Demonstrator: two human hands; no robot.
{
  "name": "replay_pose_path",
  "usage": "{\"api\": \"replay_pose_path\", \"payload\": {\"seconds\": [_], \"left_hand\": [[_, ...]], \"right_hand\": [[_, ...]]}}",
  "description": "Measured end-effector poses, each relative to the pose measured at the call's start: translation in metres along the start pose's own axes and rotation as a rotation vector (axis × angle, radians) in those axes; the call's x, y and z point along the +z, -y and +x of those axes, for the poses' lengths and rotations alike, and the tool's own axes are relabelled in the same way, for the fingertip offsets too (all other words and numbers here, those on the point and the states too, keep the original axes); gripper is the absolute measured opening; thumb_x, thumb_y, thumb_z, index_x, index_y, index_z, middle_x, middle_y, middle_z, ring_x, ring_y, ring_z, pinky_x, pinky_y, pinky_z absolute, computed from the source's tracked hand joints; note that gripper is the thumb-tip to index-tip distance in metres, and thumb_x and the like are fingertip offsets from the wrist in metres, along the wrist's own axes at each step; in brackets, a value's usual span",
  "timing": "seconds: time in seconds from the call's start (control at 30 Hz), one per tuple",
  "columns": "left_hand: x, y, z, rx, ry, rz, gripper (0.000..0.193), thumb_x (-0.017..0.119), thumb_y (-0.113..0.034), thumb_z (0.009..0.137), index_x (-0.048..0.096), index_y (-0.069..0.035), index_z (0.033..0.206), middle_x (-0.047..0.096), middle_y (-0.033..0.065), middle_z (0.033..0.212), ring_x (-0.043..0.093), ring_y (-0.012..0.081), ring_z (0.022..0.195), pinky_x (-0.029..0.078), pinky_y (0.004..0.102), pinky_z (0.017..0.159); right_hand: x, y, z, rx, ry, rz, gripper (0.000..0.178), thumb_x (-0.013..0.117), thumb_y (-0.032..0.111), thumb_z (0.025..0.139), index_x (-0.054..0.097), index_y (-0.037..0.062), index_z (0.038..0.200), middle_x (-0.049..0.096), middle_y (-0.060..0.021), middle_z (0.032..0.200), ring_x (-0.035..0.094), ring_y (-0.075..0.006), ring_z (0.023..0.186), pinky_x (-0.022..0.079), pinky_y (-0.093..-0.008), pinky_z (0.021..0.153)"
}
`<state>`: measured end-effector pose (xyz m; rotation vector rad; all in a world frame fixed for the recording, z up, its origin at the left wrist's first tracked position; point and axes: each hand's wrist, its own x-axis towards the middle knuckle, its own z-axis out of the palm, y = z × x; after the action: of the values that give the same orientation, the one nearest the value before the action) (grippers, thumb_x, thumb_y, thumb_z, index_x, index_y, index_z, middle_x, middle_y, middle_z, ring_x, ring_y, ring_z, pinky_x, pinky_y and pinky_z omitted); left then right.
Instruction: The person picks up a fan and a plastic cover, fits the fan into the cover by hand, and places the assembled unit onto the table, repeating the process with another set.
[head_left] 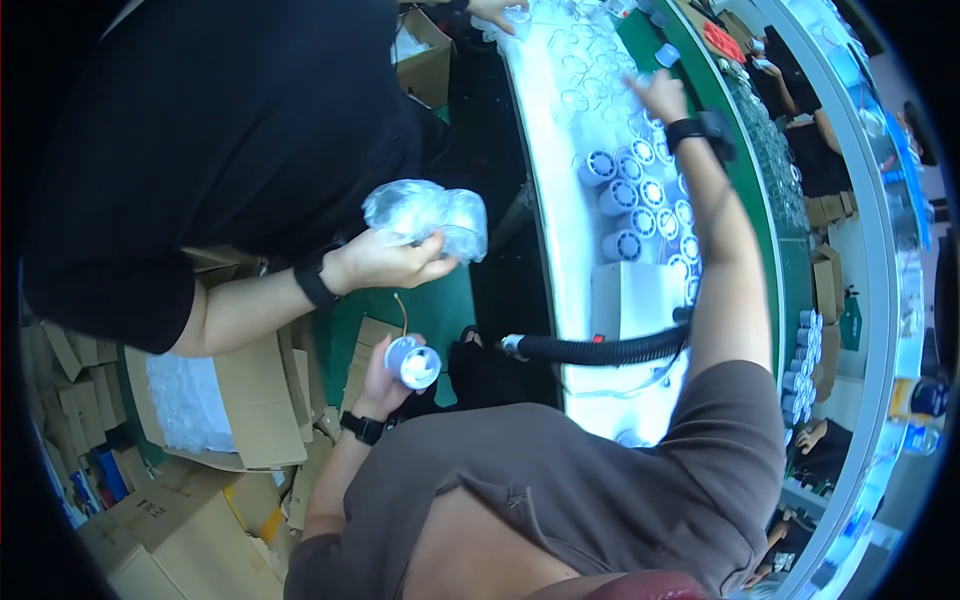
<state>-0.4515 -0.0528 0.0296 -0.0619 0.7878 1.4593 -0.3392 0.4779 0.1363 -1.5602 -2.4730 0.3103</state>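
Note:
My left hand (377,388) is wrapped round a white cylindrical housing (413,363), its open round end showing pale parts inside. A thin tan cord (403,312) rises just behind it. My right hand (662,97) reaches far over the bright worktable (545,130), fingers apart and slightly blurred at the tips. Closest to it are clear round plastic pieces (580,72) and a group of white cylinders with slotted round tops (641,190). Another white cylinder (667,55) lies just beyond that hand.
A co-worker in black at my left holds a clear plastic-wrapped bundle (430,218) close to my left hand. A black ribbed hose (600,350) crosses in front of me beside a white box (635,298). Cardboard boxes (265,400) crowd the floor at left.

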Motion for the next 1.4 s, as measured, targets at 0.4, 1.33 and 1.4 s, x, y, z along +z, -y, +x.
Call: {"api": "replay_pose_path", "payload": {"seconds": [0.4, 1.33, 1.4], "left_hand": [[-0.072, -0.020, -0.028, -0.283, 0.251, 0.119, 0.041, 0.028, -0.037, 0.087, 0.049, -0.005, 0.100, 0.056, 0.0072, 0.094, 0.054, 0.0187, 0.089, 0.045, 0.0321, 0.075], [-0.058, 0.055, -0.100, -0.164, -0.183, 0.314, 0.039, 0.028, -0.039, 0.086, 0.049, -0.008, 0.097, 0.057, 0.0046, 0.086, 0.055, 0.0152, 0.074, 0.043, 0.0243, 0.052], [-0.052, 0.059, -0.099, -0.140, -0.157, 0.301, 0.039, 0.028, -0.039, 0.086, 0.048, -0.008, 0.097, 0.056, 0.0049, 0.087, 0.055, 0.0159, 0.076, 0.044, 0.0252, 0.055]], "right_hand": [[-0.114, 0.132, -0.454, 0.083, 0.217, 2.242, 0.047, 0.040, 0.029, 0.083, 0.033, 0.0031, 0.122, 0.034, -0.0229, 0.120, 0.039, -0.0295, 0.101, 0.038, -0.0384, 0.078], [0.255, 0.047, -0.439, 0.731, 0.596, 2.600, 0.049, 0.036, 0.036, 0.084, 0.031, 0.0012, 0.118, 0.042, -0.0263, 0.110, 0.049, -0.0323, 0.081, 0.044, -0.0333, 0.064], [0.238, 0.054, -0.465, 0.789, 0.530, 2.617, 0.051, 0.042, 0.031, 0.083, 0.029, -0.0021, 0.120, 0.039, -0.0274, 0.115, 0.048, -0.0344, 0.091, 0.043, -0.0361, 0.074]]}}
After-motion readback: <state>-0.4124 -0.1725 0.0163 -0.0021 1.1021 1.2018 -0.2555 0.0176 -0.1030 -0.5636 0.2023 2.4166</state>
